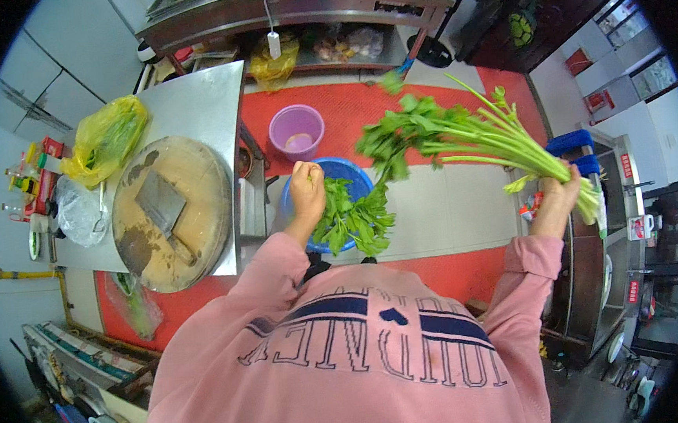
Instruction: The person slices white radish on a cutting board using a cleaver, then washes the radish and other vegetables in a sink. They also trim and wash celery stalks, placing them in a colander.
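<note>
My right hand (559, 193) grips a bunch of leafy celery (487, 136) near the base of its stalks, held out to the right with the leaves pointing left. On the left, my left hand (307, 193) is closed at the rim of a blue plastic basin (342, 167), and a bit of green shows at its fingers. Whether it holds a stem is hard to see. Green celery leaves (354, 216) lie in and over the basin, below and beside this hand. Beyond the basin stands a purple plastic basket (296, 133) on the floor.
A steel table (189, 92) at the left bears a round wooden chopping board (206, 162) with a cleaver (161, 203) on it, and a yellow plastic bag of greens (107, 136). A steel counter (301, 8) stands ahead, with shelves (586, 288) at the right.
</note>
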A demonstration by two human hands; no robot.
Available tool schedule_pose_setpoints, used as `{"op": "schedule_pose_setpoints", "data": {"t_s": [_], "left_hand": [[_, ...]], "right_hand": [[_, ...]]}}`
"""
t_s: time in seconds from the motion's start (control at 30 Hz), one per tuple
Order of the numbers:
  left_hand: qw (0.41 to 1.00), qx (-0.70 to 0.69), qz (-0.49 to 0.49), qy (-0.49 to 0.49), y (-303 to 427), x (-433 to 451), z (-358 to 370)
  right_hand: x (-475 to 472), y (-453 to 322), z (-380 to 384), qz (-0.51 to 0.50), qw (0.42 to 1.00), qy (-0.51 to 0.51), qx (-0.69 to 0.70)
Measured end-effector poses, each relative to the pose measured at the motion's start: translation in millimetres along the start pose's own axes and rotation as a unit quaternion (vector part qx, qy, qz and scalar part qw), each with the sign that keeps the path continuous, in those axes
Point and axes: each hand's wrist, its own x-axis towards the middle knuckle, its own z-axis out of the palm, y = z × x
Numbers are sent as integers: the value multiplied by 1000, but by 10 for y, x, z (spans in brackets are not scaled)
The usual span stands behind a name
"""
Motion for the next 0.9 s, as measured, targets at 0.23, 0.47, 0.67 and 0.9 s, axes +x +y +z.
{"op": "schedule_pose_setpoints", "data": {"t_s": [0.23,0.47,0.67,0.9], "left_hand": [[928,174,-278,-177,-884,-103,380],[986,-49,-148,-58,-1004,259,548],[969,-180,169,-15,1245,582,35],[919,-202,253,-223,1929,634,15]], "right_hand": [[-538,2,269,15,989,-124,79],[-1090,119,423,-21,944,-306,125],[-1337,232,448,-24,908,-391,148],[-1438,371,500,5,861,-488,140]]}}
